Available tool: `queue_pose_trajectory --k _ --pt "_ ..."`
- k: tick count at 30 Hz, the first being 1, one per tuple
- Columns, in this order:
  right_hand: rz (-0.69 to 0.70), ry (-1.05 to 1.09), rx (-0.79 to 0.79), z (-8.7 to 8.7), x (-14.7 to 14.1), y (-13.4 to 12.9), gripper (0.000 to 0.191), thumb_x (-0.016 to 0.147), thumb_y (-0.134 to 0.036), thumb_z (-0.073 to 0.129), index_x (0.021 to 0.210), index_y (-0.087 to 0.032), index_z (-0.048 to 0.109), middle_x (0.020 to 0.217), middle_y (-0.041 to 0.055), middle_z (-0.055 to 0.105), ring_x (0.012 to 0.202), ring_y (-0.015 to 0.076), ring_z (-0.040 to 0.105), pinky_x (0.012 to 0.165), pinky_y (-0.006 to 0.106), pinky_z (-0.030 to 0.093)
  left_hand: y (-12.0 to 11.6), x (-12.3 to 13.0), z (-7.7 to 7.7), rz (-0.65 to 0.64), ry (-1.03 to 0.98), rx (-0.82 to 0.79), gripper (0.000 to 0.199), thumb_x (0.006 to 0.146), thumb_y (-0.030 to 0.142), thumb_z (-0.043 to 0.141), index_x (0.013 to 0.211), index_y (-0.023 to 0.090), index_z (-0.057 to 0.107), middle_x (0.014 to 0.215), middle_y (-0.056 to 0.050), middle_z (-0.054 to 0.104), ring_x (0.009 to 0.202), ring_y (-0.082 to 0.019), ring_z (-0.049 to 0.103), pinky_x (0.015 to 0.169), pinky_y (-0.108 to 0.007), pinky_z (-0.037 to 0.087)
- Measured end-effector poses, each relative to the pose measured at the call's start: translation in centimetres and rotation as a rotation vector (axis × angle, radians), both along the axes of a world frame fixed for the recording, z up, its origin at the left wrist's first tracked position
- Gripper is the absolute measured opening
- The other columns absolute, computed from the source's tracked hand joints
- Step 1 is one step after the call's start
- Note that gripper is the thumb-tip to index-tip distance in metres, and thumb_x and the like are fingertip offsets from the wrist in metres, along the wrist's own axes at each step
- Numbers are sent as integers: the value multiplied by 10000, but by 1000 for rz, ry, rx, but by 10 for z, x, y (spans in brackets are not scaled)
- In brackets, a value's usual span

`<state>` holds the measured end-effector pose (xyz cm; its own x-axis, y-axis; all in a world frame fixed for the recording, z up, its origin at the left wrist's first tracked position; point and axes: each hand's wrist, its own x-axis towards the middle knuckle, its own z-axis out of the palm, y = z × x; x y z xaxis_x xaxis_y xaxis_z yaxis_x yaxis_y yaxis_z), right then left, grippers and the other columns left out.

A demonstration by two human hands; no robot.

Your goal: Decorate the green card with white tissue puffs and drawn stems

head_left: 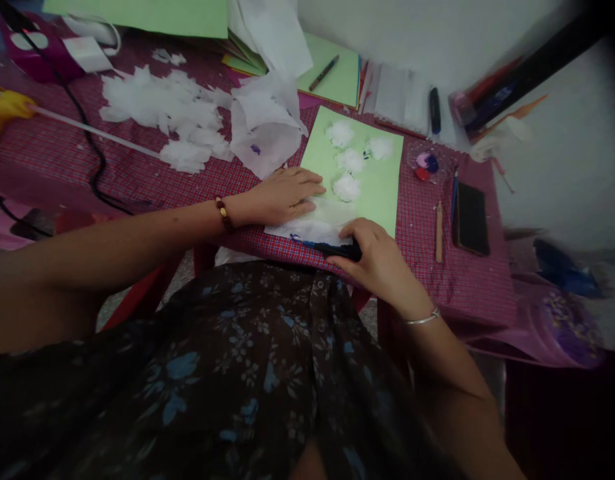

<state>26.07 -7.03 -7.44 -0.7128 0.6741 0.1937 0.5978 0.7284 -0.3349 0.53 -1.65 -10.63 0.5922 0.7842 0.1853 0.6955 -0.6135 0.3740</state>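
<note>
My left hand [287, 195] lies with fingers spread on a white tissue sheet [317, 217], which covers the lower part of a pale green paper [387, 193]. In my right hand [370, 257] is a dark brush-like tool [337, 249], held low at the sheet's near edge; its exact shape is partly hidden by the fingers. Blue marks show along that edge of the tissue. Several white fluffy flowers [348, 187] sit on the green paper above my hands, with small dark blue marks beside one of them.
White cut pieces [157, 100] are heaped at the left, near crumpled tissue [264, 123] and a yellow glue gun [7, 110]. A black cable [94, 147] crosses there. At the right lie a dark phone [471, 219], a wooden stick [439, 232] and a paint palette [426, 163].
</note>
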Motion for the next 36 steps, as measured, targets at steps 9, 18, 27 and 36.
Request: queue_pose_trajectory --k 9,18,27,36 --pt "2 -47 21 3 -14 -9 266 867 -291 678 1038 -236 482 986 84 601 935 279 581 820 425 483 -1 0 -1 3 4 27 431 940 369 421 1335 257 551 1416 -81 539 1301 -276 444 1102 -478 333" --pt "-55 -105 122 1 -14 -40 230 877 -306 665 1011 -210 506 951 104 607 881 294 570 755 435 479 -12 6 0 52 22 78 422 969 357 388 1338 230 548 1422 -103 526 1299 -297 440 1095 -497 322" --pt "-22 -91 100 -3 -9 -44 193 879 -280 654 1015 -190 550 951 114 615 908 298 588 782 451 494 -22 9 5 142 46 116 367 983 304 375 1265 184 577 1325 -123 573 1254 -283 482 1083 -472 336" --pt "-100 384 -132 -3 40 -25 385 771 -338 792 1064 -257 555 984 35 638 906 238 636 794 390 527 -2 -7 0 128 -306 38 336 933 344 488 1172 158 632 1226 -125 642 1179 -258 557 1053 -452 400"
